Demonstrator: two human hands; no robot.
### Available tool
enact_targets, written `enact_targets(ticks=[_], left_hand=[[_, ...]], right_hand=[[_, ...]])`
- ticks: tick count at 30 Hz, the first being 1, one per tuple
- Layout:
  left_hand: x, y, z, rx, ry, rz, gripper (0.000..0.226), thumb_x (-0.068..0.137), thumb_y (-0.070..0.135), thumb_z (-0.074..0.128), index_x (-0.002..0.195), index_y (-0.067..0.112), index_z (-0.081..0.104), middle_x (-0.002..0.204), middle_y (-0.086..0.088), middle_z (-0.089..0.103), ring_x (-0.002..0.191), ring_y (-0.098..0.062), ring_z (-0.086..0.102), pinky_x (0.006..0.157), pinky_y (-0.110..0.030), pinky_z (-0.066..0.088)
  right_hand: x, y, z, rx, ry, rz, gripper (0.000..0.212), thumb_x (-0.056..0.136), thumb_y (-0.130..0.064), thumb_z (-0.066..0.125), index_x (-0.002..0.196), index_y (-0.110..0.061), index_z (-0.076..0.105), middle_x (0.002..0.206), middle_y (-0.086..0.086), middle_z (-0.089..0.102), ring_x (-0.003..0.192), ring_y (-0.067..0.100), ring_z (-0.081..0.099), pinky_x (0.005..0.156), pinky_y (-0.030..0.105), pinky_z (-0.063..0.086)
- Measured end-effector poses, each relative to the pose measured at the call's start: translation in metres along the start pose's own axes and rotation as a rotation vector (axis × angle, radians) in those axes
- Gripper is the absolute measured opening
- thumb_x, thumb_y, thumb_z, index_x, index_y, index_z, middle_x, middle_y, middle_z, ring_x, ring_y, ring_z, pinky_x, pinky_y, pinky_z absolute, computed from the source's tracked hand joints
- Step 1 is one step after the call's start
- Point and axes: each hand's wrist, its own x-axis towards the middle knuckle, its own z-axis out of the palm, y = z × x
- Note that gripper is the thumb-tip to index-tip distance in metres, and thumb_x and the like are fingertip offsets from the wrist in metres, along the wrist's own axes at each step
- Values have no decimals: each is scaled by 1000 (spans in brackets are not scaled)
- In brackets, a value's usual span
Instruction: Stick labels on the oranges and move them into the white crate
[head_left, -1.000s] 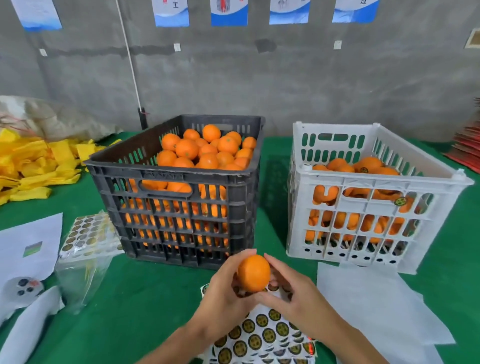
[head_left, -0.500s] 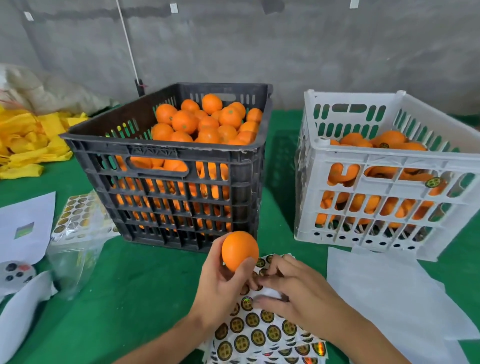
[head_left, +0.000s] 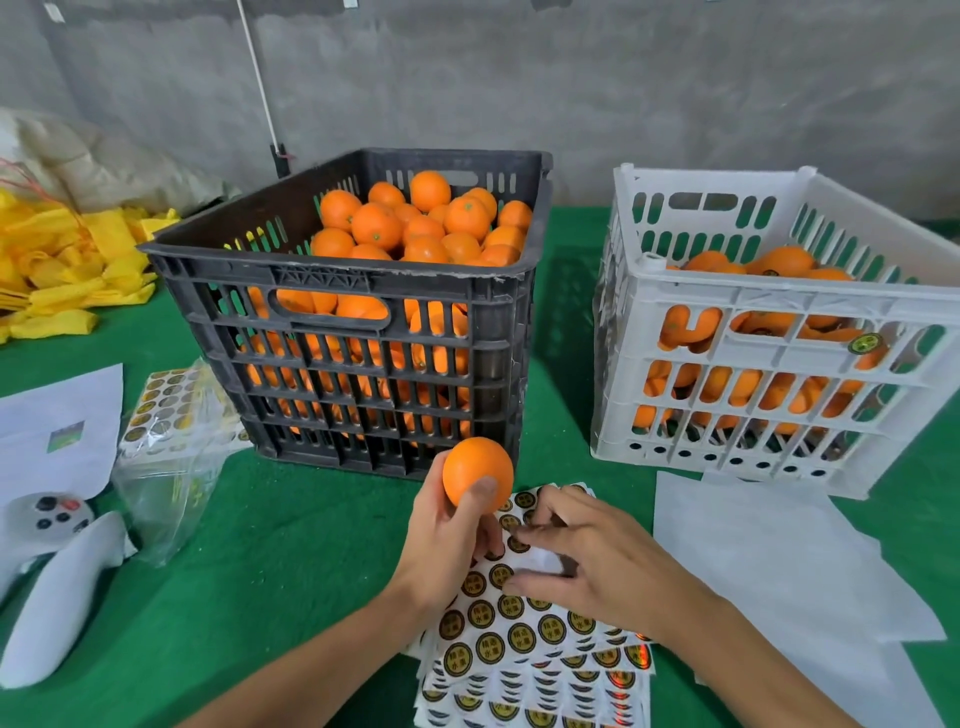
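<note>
The orange (head_left: 477, 470), up in front of the black crate (head_left: 358, 291), looks firm, light and smooth, best cupped round its lower half. The left hand (head_left: 451, 540) grips it so, thumb across the front. The right hand (head_left: 587, 564) has dropped from the fruit to the label sheet (head_left: 524, 631), fingertips curled, picking at a label. The white crate (head_left: 779, 332) stands well apart, right.

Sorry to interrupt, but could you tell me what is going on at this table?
A person is labelling oranges. The left hand holds one orange up, with no label showing on it, while the right hand picks at the sticker sheet on the green table. The black crate is piled high; the white crate is partly filled.
</note>
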Motion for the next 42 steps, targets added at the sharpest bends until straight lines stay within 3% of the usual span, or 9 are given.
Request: enact_targets(ticks=[4, 8, 13, 18, 22, 28, 33, 38, 42], left_hand=[[-1, 3, -2, -52, 13, -48, 60, 81, 58, 60, 128, 22, 57, 71, -16, 65, 60, -25, 58, 58, -31, 45], [-1, 5, -6, -73, 6, -30, 72, 81, 56, 56, 124, -1, 56, 66, -20, 60, 57, -24, 54, 54, -29, 43], [4, 2, -6, -83, -5, -68, 72, 84, 54, 58, 130, -1, 52, 70, -17, 62, 56, -27, 53, 53, -29, 43], [8, -1, -7, -31, -22, -120, 72, 82, 59, 59, 135, 11, 50, 94, -40, 60, 56, -27, 52, 51, -30, 39], [11, 0, -9, -10, -47, -119, 75, 81, 60, 55, 122, -2, 55, 63, -20, 61, 46, -20, 47, 46, -23, 36], [8, 8, -11, -26, -116, -101, 76, 81, 59, 52, 107, -12, 58, 57, -20, 56, 44, -21, 42, 47, -26, 34], [6, 11, -10, -52, -128, -108, 78, 81, 59, 52, 108, -14, 56, 58, -12, 61, 44, -19, 45, 47, -24, 35], [6, 9, -10, -62, -126, -115, 79, 82, 59, 53, 108, -15, 56, 61, -16, 59, 50, -26, 44, 47, -27, 35], [9, 7, -9, -38, -127, -113, 77, 83, 58, 53, 108, -15, 56, 61, -6, 65, 44, -18, 49, 45, -21, 36]], right_hand=[[0, 0, 2, 45, 13, -28, 67, 91, -73, 52, 122, -19, 75, 101, -14, 44, 95, 2, 41, 79, 26, 41], [0, -1, 6, 118, 87, -31, 46, 95, -56, 62, 115, -18, 79, 93, -10, 46, 88, 5, 45, 74, 29, 42], [4, 1, 10, 275, 131, 49, 37, 94, -50, 67, 116, -22, 79, 88, -17, 45, 82, 7, 49, 67, 18, 39], [7, 5, 13, 340, 91, 102, 34, 94, -47, 69, 119, -26, 77, 92, -16, 46, 90, 5, 51, 74, 19, 45], [7, 6, 16, 302, 28, 164, 56, 91, -58, 66, 140, -29, 61, 101, -24, 44, 95, -1, 49, 77, 13, 41], [9, 3, 17, 139, 28, 232, 60, 91, -64, 59, 143, -32, 57, 102, -20, 38, 88, 2, 44, 84, 29, 39], [11, 1, 17, 106, 89, 247, 44, 93, -61, 60, 131, -40, 67, 119, -18, 46, 110, 7, 36, 88, 31, 25], [7, -1, 24, 162, 228, 191, 41, 92, -54, 66, 125, -30, 73, 118, -15, 61, 110, 10, 49, 100, 35, 35], [1, -8, 23, 45, 369, 9, 20, 94, -36, 72, 109, -25, 80, 108, -15, 69, 98, 12, 57, 91, 36, 44]])
